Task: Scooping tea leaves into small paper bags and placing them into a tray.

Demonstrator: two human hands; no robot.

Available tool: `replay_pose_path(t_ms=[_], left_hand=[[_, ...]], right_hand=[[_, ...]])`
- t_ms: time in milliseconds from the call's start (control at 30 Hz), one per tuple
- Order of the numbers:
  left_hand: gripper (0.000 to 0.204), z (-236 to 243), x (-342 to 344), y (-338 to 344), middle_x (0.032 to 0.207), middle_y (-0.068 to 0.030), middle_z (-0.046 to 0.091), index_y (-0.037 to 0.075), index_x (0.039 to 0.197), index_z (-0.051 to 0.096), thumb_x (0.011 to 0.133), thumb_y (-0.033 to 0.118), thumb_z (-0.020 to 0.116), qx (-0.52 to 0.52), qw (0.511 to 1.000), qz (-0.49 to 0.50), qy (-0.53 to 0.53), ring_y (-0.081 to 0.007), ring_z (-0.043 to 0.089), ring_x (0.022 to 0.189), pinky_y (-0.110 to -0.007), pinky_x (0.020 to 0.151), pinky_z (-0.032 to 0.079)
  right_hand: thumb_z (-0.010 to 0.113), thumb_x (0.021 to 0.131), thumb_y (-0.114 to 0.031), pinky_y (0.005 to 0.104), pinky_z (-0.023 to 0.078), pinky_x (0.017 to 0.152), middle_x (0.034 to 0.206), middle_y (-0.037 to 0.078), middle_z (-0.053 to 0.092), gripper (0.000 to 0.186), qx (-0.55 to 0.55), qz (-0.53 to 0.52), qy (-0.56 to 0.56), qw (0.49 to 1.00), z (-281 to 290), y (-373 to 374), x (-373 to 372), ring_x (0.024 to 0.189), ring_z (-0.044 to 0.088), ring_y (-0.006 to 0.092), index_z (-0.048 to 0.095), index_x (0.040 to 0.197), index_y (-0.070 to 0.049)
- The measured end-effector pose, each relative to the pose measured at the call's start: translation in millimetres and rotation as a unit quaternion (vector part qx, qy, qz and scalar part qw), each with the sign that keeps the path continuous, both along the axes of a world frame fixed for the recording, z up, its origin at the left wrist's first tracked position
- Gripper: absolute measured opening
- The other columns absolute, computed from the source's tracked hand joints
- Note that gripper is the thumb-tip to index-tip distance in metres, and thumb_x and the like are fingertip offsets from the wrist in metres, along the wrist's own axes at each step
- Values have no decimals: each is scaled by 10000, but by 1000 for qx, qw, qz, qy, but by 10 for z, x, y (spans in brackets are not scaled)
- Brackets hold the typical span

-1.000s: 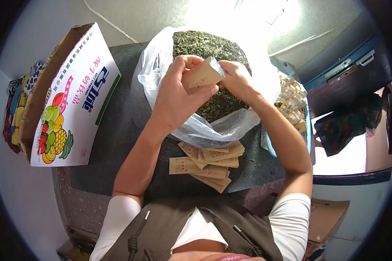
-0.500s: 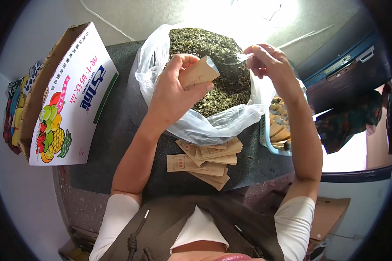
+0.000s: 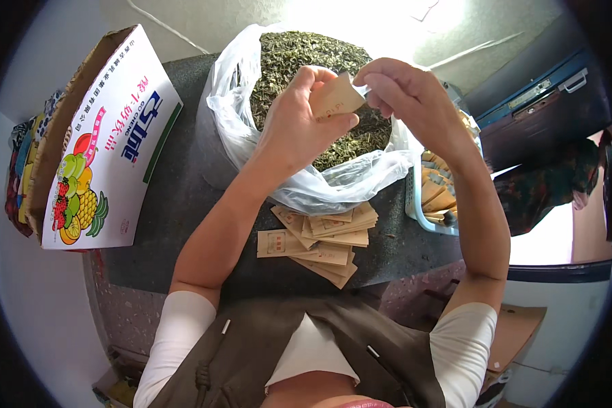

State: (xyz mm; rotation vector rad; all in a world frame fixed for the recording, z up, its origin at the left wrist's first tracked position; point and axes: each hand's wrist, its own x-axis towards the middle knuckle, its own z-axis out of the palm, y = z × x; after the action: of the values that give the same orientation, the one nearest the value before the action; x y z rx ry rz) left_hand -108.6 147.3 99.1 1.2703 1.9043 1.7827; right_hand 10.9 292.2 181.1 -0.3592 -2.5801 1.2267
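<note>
My left hand [image 3: 299,122] is closed round a small kraft-paper pouch [image 3: 334,100], tilted open-end toward the right, above a large clear plastic bag [image 3: 347,183] of dry green tea leaves [image 3: 299,51]. My right hand [image 3: 408,102] is pinched on a small translucent scoop at the pouch's mouth; the scoop is mostly hidden by fingers. Below the bag, flat kraft pouches [image 3: 319,251] lie in a loose fanned pile. Beside my right forearm, a pale blue plastic basket [image 3: 425,223] holds several kraft pouches.
A printed cardboard carton [image 3: 112,170] stands at the left of the dark tabletop [image 3: 156,258], with folded patterned cloths [image 3: 22,183] behind it. A wall rises at the back. At the right are a dark blue cabinet [image 3: 537,115] and dark patterned fabric [image 3: 544,190].
My right hand went out over the leaves with the scoop, then came back left to the pouch. My left hand and pouch have shifted slightly up and right.
</note>
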Motion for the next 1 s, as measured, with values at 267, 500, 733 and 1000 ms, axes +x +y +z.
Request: replay_pose_path(t_ms=[267,500,733,1000], left_hand=[[528,-83,-94,45,983,-90,620,29,1163,553,754,234,816,47,995,-43,-78,-164,628,858,-302,763,534],[484,30,-121,64,990,-67,613,43,1141,572,757,204,819,54,997,-22,-50,-134,616,864,-273,751,536],[479,-6,-132,34,995,-65,607,21,1157,569,785,207,806,67,993,-47,-88,-116,599,869,-257,734,531],[462,106,-112,-72,922,-28,627,54,1168,601,1012,476,495,93,955,-166,-226,-71,568,758,-224,644,455]], right_hand=[[555,989,-128,251,458,681,880,36,663,193,260,-11,129,957,199,11,143,776,555,87,686,1110,-53],[573,991,-223,220,421,597,756,-4,624,227,154,-59,45,985,121,207,184,666,521,53,688,1072,-43],[556,1008,-218,193,389,590,734,-30,603,223,69,-66,154,983,267,200,197,658,515,39,707,1062,-63],[535,999,-110,256,459,710,866,61,645,208,331,-23,188,924,196,95,223,760,569,98,684,1122,-34]])
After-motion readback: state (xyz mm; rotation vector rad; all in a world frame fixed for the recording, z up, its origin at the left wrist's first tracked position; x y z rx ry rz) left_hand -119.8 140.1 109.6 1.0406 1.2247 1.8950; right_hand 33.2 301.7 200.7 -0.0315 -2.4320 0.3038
